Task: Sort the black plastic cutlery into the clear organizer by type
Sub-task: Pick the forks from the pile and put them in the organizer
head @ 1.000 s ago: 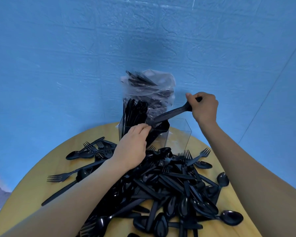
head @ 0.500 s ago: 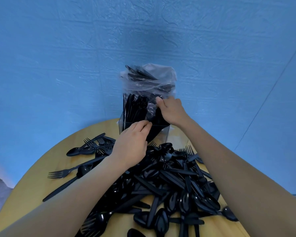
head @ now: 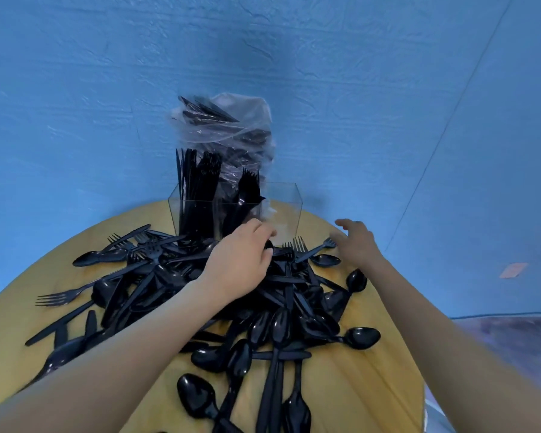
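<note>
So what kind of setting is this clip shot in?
Probably a staged recording corner rather than a kitchen: a round wooden table stands against a plain blue textured wall, and it holds only a pile of black plastic cutlery, a clear organizer and a plastic bag of more cutlery.

Head view, close, forward and down over table [head: 350, 398] (1 camera only)

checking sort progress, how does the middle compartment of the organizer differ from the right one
In the clear organizer, the middle compartment holds a few upright forks, tines up; the right compartment shows no cutlery. The middle one looks dark through its wall; the right one shows the yellow table through it. Both are clear, open-topped and the same height.
</note>
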